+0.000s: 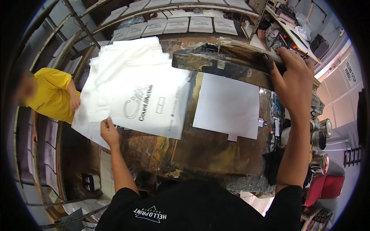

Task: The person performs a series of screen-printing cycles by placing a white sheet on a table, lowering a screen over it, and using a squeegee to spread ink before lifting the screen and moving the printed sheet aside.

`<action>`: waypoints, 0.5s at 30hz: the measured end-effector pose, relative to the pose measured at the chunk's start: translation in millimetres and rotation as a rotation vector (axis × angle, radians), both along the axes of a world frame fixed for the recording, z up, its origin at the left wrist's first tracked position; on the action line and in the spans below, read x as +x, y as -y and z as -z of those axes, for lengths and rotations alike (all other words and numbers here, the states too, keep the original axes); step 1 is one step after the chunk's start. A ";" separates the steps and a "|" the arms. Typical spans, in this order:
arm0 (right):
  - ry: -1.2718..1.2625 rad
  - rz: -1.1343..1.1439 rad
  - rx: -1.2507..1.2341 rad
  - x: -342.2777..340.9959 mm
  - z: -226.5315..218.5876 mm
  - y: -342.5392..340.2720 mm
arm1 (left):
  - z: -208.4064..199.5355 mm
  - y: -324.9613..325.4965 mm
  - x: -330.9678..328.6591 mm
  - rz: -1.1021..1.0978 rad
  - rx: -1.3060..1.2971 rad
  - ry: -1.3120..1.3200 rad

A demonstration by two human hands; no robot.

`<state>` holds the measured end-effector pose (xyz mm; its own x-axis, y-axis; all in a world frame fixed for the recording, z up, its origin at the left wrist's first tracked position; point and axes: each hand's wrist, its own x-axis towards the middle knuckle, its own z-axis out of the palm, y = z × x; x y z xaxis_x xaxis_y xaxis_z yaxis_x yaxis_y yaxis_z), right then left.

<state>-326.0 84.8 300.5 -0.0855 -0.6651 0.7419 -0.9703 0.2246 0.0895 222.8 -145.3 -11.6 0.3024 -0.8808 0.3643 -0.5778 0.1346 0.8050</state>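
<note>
Left hand: left hand (110, 133) at the near left edge of the top sheet (163, 119); thumb and fingers close together, pinching that edge. Sheet is white, black print facing up.
Right hand: right hand (295, 77) at the right end of the wooden frame (241, 52); fingers wrapped over the bar, thumb on the near side, dark stain on thumb.
Frame: paint-stained, along far side of the table, above the blank sheet; exact tilt, cannot tell.
Blank sheet: blank sheet (227, 106) flat on the dark board (208, 154), right of the pile, no hand on it; one small tab pokes out at its near edge, another at its right edge.
Pile: white pile (129, 52) on the left, sheets fanned unevenly, top sheet over it; count, cannot tell.
Table: wooden table (148, 150), stained with paint, under board and pile.
Co-worker: person in yellow shirt (52, 92) at far left, one hand (75, 103) by the left edge of the pile; contact, cannot tell.
Behind: rack (175, 7) with rows of printed sheets.
Right side: open cans (319, 139) just beside the table; red chair (331, 187) below them.
</note>
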 end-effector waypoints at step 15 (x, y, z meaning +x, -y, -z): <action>0.018 0.022 0.045 -0.6 5.3 -1.5 | -35.3 -112.9 -232.5 0.977 -0.013 1.130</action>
<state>-326.6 86.3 295.2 -0.1140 -0.6957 0.7092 -0.9667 0.2422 0.0822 -9.7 -32.4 23.7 -0.8296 -0.5584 0.0069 -0.5584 0.8296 0.0012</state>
